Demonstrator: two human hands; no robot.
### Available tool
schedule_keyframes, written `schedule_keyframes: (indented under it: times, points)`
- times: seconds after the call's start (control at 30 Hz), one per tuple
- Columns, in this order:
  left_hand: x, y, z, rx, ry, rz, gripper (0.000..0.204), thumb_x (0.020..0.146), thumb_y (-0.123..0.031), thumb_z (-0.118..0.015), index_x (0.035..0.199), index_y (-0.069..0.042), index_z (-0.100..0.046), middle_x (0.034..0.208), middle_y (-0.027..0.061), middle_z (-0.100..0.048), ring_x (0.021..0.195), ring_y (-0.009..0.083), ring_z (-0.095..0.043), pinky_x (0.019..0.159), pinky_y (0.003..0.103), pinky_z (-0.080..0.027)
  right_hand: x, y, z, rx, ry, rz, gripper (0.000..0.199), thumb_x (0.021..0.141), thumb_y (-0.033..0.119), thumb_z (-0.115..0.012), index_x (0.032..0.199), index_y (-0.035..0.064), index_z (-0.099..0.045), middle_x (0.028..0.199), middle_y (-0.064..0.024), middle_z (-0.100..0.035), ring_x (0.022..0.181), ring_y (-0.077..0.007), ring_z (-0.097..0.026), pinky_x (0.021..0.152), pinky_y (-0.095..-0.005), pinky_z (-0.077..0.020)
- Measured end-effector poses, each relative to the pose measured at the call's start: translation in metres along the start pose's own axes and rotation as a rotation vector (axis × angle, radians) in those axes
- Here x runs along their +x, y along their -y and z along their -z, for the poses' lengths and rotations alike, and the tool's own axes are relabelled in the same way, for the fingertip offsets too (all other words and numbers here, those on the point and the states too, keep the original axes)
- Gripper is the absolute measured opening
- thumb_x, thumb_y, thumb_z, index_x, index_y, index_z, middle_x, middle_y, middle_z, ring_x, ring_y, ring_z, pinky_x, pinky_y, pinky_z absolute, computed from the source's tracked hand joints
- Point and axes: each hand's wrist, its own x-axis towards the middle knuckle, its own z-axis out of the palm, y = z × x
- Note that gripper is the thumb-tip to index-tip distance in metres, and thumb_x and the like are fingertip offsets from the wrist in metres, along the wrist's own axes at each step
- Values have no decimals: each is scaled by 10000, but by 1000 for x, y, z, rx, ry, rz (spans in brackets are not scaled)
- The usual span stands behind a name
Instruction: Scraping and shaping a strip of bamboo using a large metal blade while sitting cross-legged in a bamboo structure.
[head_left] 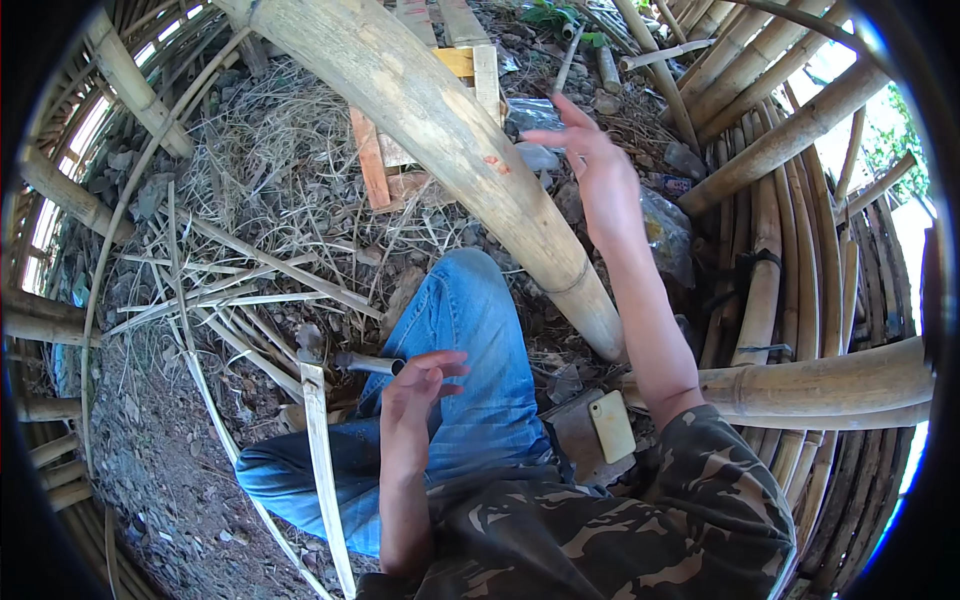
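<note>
My right hand (600, 170) reaches forward past a thick bamboo pole (430, 110), its fingers stretched out and apart with nothing seen in them. Its fingertips are close to the lower end of a thin grey rod-like thing (568, 62); I cannot tell whether they touch. My left hand (412, 392) hovers over my bent leg in blue jeans (470, 330), fingers loosely bent and apart, holding nothing visible. Beside it lies a short tube-ended thing (370, 362), partly hidden. A pale split bamboo strip (322, 470) slants across my other leg.
A pale phone (612, 426) lies by my right hip. Loose bamboo strips (260, 275) and dry shavings (270, 150) cover the ground on the left. A wooden frame (370, 160) sits beyond the pole. Bamboo slat walls (790, 250) curve around me.
</note>
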Motion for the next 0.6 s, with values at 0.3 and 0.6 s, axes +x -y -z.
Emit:
schedule_keyframes:
  times: [0.3, 0.6]
  points:
    - [0, -8, 11, 32, -41, -15, 335, 967, -262, -505, 1118, 11, -626, 1129, 121, -643, 1016, 208, -609, 834, 324, -468, -83, 17, -22, 672, -200, -21, 612, 1050, 303, -314, 764, -105, -670, 1008, -215, -656, 954, -268, -612, 954, -384, -434]
    - [1, -12, 13, -72, 39, -100, 295, 972, -208, -528, 1167, 2, -595, 1140, 72, -623, 1025, 149, -583, 856, 297, -457, -143, 63, -73, 287, 212, 295, 724, 753, 112, -764, 1364, 20, -388, 1141, -116, -662, 1227, -273, -526, 1104, -513, -237]
